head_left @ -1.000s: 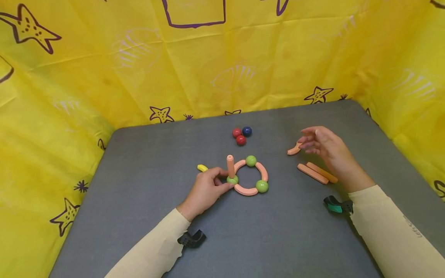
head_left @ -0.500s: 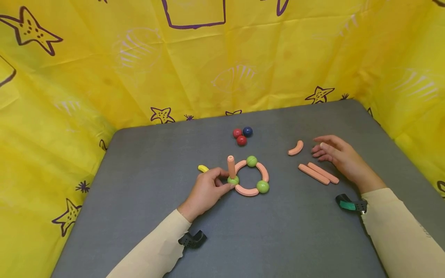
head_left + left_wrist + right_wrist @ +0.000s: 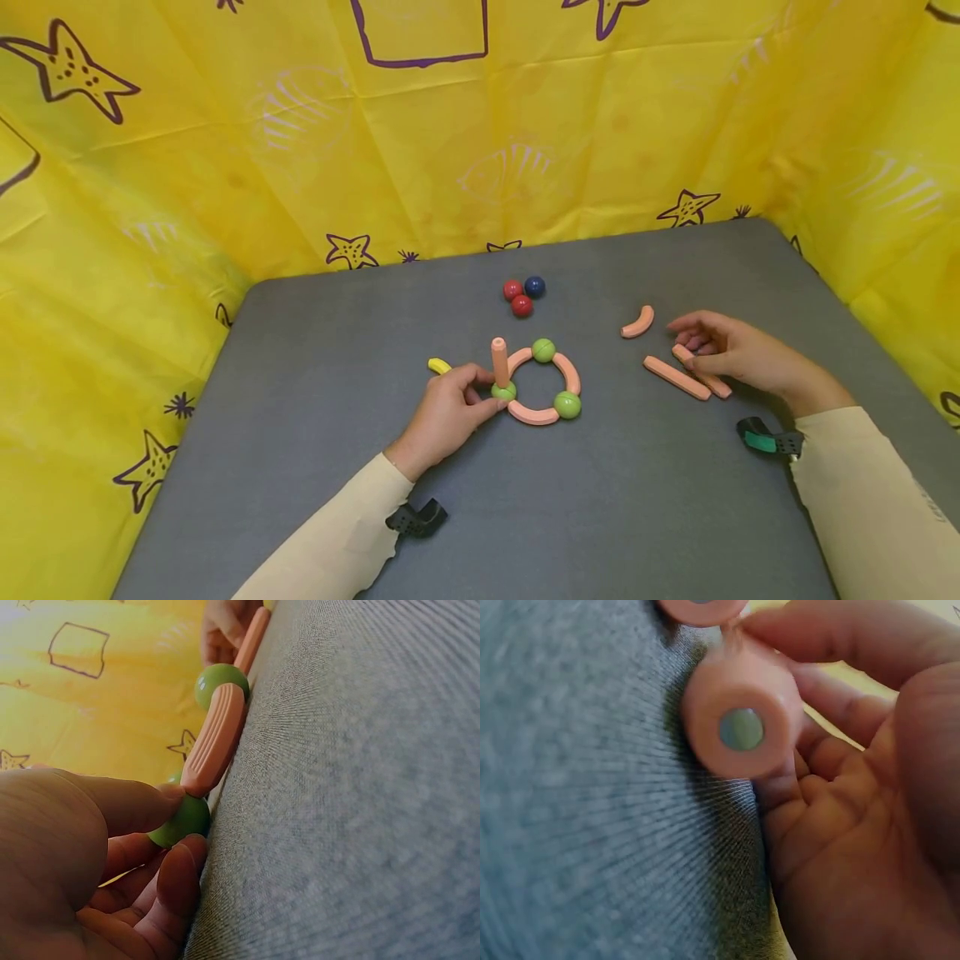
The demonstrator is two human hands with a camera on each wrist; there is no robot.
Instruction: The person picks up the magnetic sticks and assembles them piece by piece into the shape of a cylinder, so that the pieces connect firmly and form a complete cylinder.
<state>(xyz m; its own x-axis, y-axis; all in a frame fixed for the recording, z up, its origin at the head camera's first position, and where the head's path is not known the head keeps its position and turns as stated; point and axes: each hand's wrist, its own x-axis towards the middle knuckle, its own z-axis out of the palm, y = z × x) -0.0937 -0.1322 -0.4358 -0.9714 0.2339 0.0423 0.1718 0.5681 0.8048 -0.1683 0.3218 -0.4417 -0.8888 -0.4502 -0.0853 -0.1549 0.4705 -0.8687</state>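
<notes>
No word, brand or number can be read. The nearest thing to text is a short line of faint grey marks (image 3: 928, 502) on the beige right sleeve (image 3: 862, 483), out toward four o'clock in the head view (lettering, by the look of it, but too small and blurred to spell out). The line slants along the sleeve, its lower end pointing between four and five o'clock.

From the head, the table (image 3: 600, 517) is viewed forward and down; from their wrists, the left hand (image 3: 67, 840) and right hand (image 3: 866, 799) are seen closely, both shared with the head view.
</notes>
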